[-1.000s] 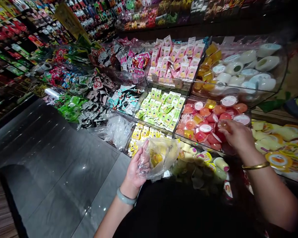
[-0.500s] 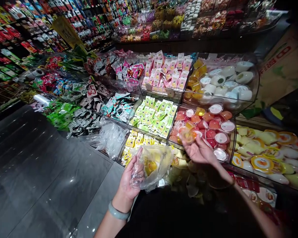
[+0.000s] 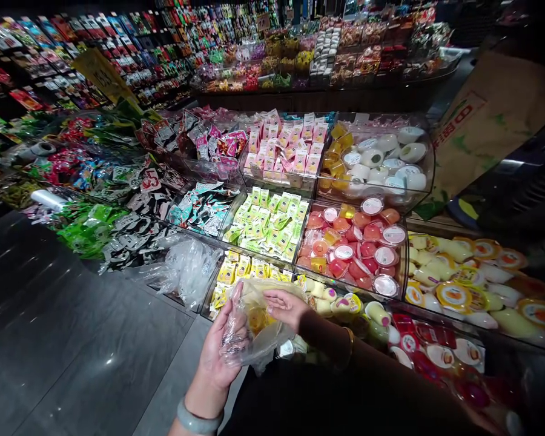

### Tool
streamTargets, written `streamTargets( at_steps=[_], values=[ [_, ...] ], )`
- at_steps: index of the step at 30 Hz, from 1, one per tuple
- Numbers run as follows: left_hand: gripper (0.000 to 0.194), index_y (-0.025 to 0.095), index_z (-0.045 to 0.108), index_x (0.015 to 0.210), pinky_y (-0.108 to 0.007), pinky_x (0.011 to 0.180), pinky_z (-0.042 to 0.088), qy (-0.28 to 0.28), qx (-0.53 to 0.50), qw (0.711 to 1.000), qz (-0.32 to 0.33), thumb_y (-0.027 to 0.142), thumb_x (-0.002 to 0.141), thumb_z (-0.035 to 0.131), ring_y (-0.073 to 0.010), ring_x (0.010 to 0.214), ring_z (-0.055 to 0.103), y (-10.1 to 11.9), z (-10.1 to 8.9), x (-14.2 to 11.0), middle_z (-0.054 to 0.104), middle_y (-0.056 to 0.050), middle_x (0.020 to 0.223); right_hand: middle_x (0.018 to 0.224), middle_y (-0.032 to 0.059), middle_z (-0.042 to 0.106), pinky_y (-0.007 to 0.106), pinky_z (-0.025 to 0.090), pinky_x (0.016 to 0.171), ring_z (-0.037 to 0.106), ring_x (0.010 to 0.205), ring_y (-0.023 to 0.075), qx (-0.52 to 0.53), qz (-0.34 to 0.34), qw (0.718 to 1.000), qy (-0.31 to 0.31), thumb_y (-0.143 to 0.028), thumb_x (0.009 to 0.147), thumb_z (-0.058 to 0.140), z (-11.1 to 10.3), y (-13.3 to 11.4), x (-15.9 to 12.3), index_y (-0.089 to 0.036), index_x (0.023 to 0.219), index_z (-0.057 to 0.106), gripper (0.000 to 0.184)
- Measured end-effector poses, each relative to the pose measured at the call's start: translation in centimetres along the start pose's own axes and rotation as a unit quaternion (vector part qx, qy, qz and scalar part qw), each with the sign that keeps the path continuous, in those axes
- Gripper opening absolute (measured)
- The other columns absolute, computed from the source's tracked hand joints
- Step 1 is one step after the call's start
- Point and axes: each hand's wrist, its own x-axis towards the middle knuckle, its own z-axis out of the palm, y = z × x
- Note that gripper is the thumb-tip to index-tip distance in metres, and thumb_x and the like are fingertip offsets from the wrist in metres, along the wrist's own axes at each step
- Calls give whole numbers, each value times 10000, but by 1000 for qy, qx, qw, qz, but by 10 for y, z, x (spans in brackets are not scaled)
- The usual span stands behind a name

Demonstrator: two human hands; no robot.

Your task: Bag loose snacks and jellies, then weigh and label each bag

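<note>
Plastic bag point(image 3: 266, 346) gripped in our left hand point(image 3: 214, 357); our right hand point(image 3: 287, 307), fingers open, at its mouth. Slack film could fold, spilling the yellow cup point(image 3: 257, 318) inside.

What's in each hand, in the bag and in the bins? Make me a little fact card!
Left hand: holding a clear plastic bag
Right hand: at the bag's opening, fingers stretched out
In the bag: something yellow, blurry through the plastic
Left wrist: pale bangle
Right wrist: gold bangle
Bin with red and orange jelly cups: right of the green packets
Behind the green packets: pink packets
Floor: grey, shiny
</note>
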Motion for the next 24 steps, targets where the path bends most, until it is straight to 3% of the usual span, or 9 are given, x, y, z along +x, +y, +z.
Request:
streamTargets(
  at_steps=[3,6,9,11,13,15,16,19,24],
  values=[
    [449,297,624,1339,-118,311,240,5,5,1000,17,303,1082,255,-65,294,422,5,2,-2,307,102,472,1133,139,737,526,447,1088,672,1145,306,-21,-11,1000,14,-697,613,829,-18,-24,-5,-188,1055,731,681],
    [450,299,617,1349,-123,306,243,10,11,1000,23,305,1081,256,-71,299,427,9,3,-3,321,97,476,978,109,758,426,571,863,717,947,256,-67,0,998,22,-709,649,788,-48,-48,-19,-169,946,737,618],
    [450,319,607,1359,-126,307,253,15,10,1000,21,299,1080,255,-73,305,424,10,2,-4,337,93,485,891,85,748,356,555,680,699,800,229,-198,8,976,87,-665,779,693,-87,-68,-37,-174,970,732,528],
    [443,319,602,1361,-128,306,252,13,8,1000,19,298,1078,262,-72,306,412,10,2,-4,336,93,490,929,90,745,379,538,719,684,825,243,-358,-31,916,178,-573,879,613,-111,-80,-45,-189,1016,732,425],
    [431,308,603,1357,-130,308,252,9,4,1000,16,298,1077,276,-70,309,400,9,1,-3,324,95,492,1070,119,737,440,508,856,662,979,292,-531,-79,808,243,-469,912,601,-125,-89,-49,-199,1088,725,345],
    [421,298,603,1352,-130,310,250,5,-3,1000,13,297,1076,286,-69,311,385,8,2,-1,296,99,492,1173,145,715,486,448,956,614,1103,340,-658,-97,704,250,-444,905,635,-128,-96,-47,-200,1179,699,371],
    [417,296,602,1351,-129,311,250,3,-6,1000,10,298,1075,289,-69,312,377,7,2,0,281,101,493,1163,154,718,494,430,966,603,1113,353,-699,-93,667,241,-471,905,640,-124,-99,-44,-197,1213,681,414],
    [413,306,593,1356,-127,309,246,-6,-9,1000,3,311,1075,290,-68,308,350,6,3,0,254,105,496,1037,176,733,473,415,918,613,1051,362,-758,-62,606,232,-603,913,584,-104,-101,-31,-170,1211,656,531],
    [410,309,575,1380,-128,315,257,1,-6,1000,9,302,1077,298,-65,314,387,4,3,0,293,104,499,947,219,715,448,380,869,617,976,358,-773,-13,565,288,-593,919,568,-82,-88,-8,-103,1151,613,544]
  ],
)
